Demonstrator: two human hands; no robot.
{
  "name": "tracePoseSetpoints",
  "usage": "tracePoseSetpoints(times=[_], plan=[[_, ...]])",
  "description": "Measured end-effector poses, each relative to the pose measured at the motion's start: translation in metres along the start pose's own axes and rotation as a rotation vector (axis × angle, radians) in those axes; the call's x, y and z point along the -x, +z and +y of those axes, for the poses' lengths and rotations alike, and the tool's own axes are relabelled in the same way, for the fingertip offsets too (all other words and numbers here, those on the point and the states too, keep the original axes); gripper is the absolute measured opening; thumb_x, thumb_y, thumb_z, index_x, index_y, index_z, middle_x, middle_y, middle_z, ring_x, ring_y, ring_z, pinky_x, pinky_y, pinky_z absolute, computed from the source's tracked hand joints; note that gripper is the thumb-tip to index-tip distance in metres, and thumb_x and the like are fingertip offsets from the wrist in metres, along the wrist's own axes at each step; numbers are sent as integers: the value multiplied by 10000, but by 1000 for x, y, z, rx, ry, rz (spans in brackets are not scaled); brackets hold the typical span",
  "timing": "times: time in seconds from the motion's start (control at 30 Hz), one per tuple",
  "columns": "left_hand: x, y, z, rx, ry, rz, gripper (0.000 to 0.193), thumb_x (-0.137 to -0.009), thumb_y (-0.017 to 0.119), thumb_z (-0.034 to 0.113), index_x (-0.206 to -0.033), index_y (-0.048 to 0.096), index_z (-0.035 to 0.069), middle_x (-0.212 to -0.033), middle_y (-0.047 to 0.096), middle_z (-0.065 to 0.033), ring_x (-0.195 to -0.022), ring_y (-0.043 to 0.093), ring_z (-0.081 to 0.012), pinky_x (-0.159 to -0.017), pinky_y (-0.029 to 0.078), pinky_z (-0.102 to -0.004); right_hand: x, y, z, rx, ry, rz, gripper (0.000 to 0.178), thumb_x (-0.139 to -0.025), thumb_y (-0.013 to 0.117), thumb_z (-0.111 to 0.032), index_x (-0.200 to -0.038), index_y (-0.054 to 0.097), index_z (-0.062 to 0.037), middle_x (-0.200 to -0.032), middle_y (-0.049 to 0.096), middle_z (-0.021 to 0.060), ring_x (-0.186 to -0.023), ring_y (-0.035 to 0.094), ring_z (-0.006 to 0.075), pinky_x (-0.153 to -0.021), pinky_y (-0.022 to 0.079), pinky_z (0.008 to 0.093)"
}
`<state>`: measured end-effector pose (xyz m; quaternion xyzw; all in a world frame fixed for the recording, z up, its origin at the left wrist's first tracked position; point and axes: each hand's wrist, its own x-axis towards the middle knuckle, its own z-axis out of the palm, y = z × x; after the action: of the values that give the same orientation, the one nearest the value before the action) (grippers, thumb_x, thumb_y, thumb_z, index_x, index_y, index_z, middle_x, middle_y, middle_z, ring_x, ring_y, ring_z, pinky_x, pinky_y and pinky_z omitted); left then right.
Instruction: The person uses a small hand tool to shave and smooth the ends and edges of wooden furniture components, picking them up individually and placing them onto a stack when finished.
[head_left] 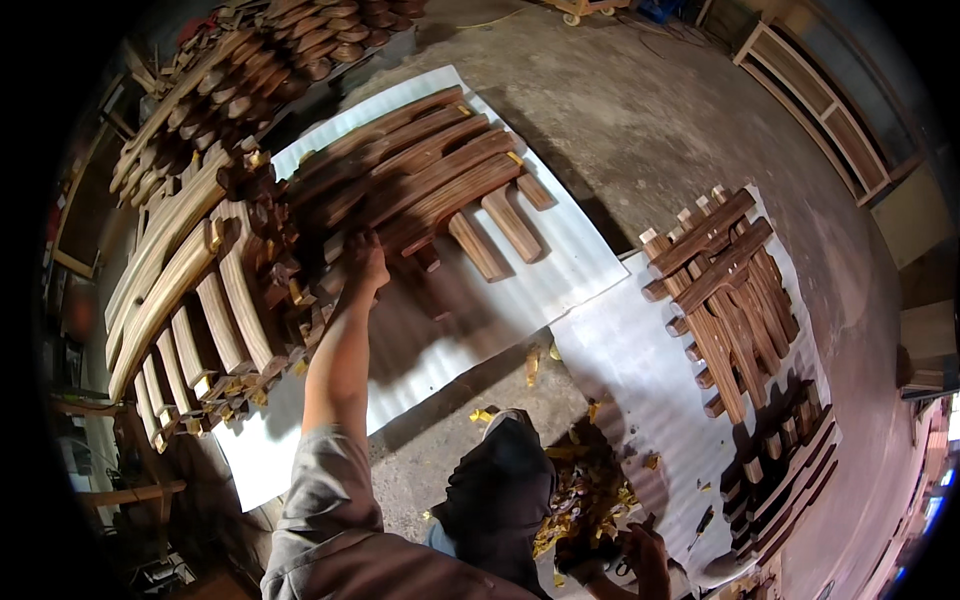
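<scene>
Left hand point(368, 268): at brown wooden pieces point(450, 195) on white sheet point(590, 262); fingers' grip unclear | Right hand point(645, 562): shadowed, near yellow scraps point(590, 490); cannot tell fingers' state

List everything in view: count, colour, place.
Middle wood pieces: several, brown, central sheet
Wood piles: several, brown, left and top left
Right wood stacks: two, brown, right sheet
Sheets: at least two, white, under wood
Scraps: many, yellow, bottom
Shelf frame: one, brown, top right
Dolly: one, orange, top
Floor: one, grey, around sheets
Left grip: one, bare, at middle wood pieces
Right grip: one, bare, bottom, shadowed
Sleeve: one, grey, bottom
Leg: one, dark, bottom
</scene>
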<state>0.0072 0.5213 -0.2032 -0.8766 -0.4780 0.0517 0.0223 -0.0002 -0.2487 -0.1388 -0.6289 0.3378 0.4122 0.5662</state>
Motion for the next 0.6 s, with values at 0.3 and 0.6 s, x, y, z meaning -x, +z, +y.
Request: tracePoseSetpoints(times=[0.3, 0.6], plan=[[67, 18, 37, 738, 207, -102, 700, -681, 743, 86, -1326, 479, 15, -1021, 662, -211, -934, 653, -363, -821, 525, -431, 12, 15, 24, 193, -83, -16, 166, -910, 624, -148, -976, 607, 3, -660, 551, 45, -530, 530, 155, -479, 440, 283], [168, -204, 125, 1971, 595, -792, 575, -698, 725, 29, -1234, 528, -39, -1019, 668, -131, -887, 678, -240, -795, 573, -384, 26, 20, 4, 229, -545, -16, 261, -966, 574, -264, -941, 623, -9, -620, 552, 20, -478, 477, 108, -454, 377, 258]])
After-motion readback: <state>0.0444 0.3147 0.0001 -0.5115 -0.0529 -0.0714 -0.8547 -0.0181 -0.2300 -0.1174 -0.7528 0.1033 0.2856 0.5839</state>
